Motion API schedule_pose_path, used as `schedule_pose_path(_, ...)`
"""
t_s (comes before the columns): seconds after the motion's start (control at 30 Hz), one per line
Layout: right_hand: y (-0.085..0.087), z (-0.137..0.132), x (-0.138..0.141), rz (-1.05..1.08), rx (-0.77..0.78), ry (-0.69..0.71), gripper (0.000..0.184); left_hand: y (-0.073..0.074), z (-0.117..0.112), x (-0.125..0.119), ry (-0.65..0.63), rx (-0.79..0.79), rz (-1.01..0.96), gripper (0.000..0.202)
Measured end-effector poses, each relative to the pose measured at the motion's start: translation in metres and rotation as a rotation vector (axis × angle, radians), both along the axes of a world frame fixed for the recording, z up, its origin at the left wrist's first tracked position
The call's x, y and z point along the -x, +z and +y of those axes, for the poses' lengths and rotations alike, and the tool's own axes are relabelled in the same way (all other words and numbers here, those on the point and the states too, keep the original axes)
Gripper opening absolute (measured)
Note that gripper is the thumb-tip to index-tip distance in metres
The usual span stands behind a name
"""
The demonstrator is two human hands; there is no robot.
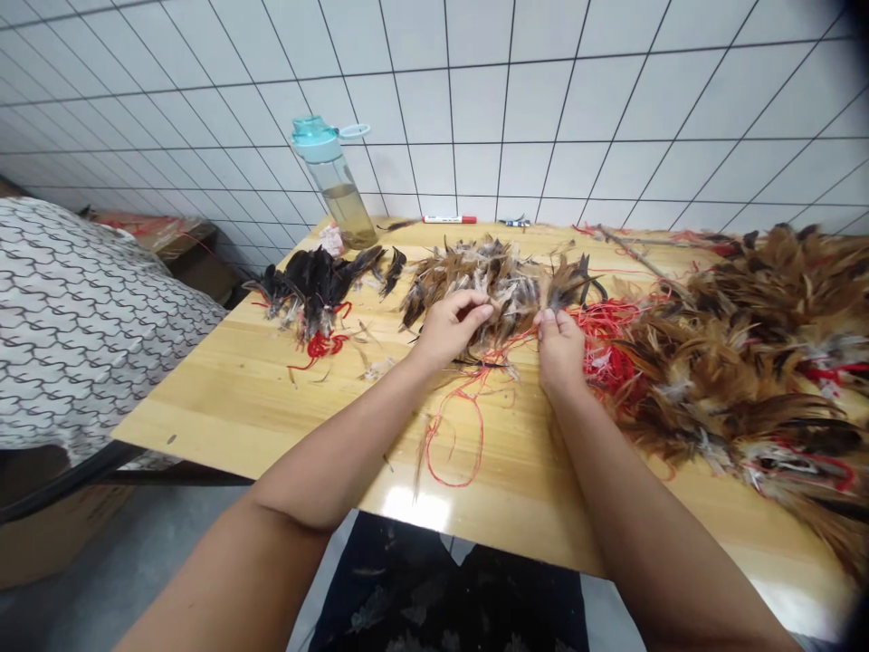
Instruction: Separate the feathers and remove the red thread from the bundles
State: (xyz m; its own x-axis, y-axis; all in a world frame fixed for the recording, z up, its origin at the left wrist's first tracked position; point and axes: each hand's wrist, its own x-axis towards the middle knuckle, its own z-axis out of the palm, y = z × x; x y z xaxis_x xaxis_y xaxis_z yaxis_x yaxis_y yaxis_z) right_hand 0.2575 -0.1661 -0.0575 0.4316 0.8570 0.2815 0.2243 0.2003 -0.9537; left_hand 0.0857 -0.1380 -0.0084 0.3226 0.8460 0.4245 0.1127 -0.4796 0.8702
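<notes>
On the yellow wooden counter (224, 398), a brown-and-white feather heap (468, 264) is spread just beyond the left hand (453, 328), half-curled, its grip unclear; a brown-black feather tuft (565, 282) is pinched by the right hand (562, 349).

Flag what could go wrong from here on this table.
1. The loose loop of red string lies on the table between the forearms and might snag on one of them.
2. The tangle of red string sits right beside the right hand; a careless pull could knot it.
3. The bottle, part full of liquid, stands near the black feathers; if knocked over and leaking, it could wet them.
</notes>
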Motion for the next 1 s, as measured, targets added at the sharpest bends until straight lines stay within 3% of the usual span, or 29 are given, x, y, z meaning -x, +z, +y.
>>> schedule_pose_path(0.13,0.009,-0.004,0.009,0.03,0.025,-0.045,0.031,-0.001,0.001,-0.004,-0.021,0.234,-0.182,0.017)
schedule_pose_path(0.3,0.017,-0.01,0.021,-0.061,0.074,0.079,0.026,-0.003,-0.003,-0.008,0.003,0.228,-0.154,0.013)
schedule_pose_path(0.53,0.009,-0.007,0.027,0.028,0.162,0.221,0.027,-0.01,-0.001,-0.007,0.156,0.026,-0.081,0.011)
schedule_pose_path(0.7,0.006,-0.006,0.03,0.149,0.15,0.349,0.031,-0.007,-0.006,-0.006,0.255,-0.217,0.087,0.009)
schedule_pose_path(0.87,0.014,-0.01,0.03,0.227,0.156,0.407,0.033,0.0,-0.011,-0.002,0.27,-0.478,0.206,0.014)
schedule_pose_path(1.0,0.02,-0.013,0.031,0.257,0.169,0.471,0.035,0.001,-0.012,-0.002,0.243,-0.584,0.226,0.017)
